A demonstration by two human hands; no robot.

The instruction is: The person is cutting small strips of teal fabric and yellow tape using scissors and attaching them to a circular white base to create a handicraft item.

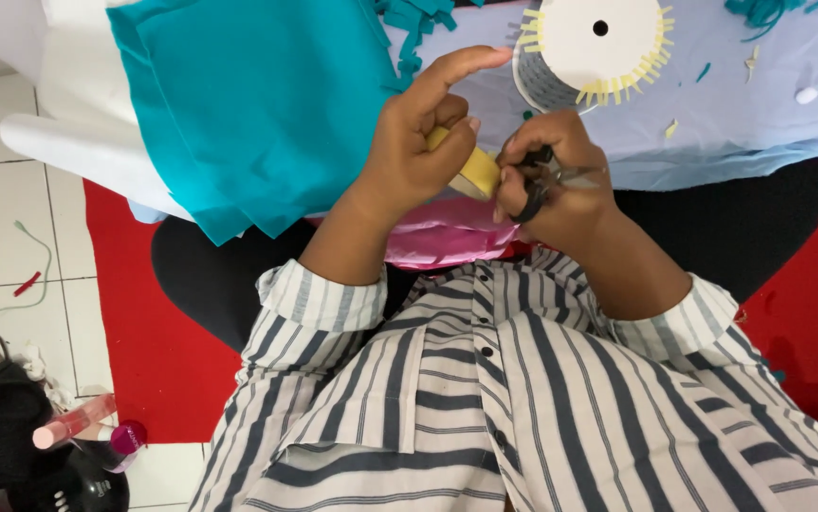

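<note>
My left hand [418, 142] pinches a small folded piece of yellow felt [475, 172] between thumb and fingers, with the index finger raised. My right hand [551, 180] grips small black-handled scissors [542, 185]; their blades point right and lie close to the felt's edge. Both hands meet over my lap, above a pink plastic bag [447, 237]. Just beyond the hands stands a white round disc [594, 43] with a centre hole and a fringe of yellow strips round its rim.
A large teal felt sheet [257, 104] lies at the upper left over white fabric. Pale blue cloth [750, 114] with scattered scraps covers the far side. Red mat [153, 351] underneath. Bottles and a dark bag [10, 446] sit at the lower left on white tiles.
</note>
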